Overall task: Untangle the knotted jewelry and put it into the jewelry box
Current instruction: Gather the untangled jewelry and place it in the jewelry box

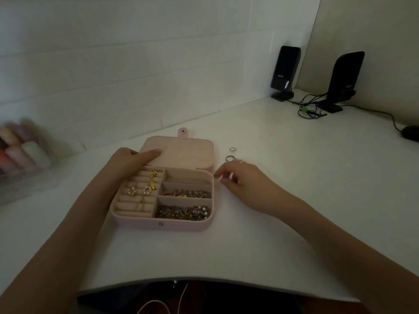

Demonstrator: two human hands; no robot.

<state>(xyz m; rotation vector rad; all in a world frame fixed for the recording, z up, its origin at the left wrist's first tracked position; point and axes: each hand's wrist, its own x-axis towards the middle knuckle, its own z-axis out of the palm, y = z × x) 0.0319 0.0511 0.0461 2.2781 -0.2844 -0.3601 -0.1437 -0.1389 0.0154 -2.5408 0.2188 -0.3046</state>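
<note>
From the head view: keep your left hand (pixel 133 158) flat on the jewelry box (pixel 163 191) lid at centre frame to steady it. Your right hand (pixel 240 177), fingers loosely spread and holding nothing, hovers by the rings (pixel 231 154); pinch one at a time. The speaker (pixel 284 73) logo is unreadable.

jewelry box (pixel 138 219) mid-table (pixel 272 223) | two rings (pixel 231 154) just right of lid (pixel 181 152) | speakers (pixel 284 73) — far right, behind
</note>
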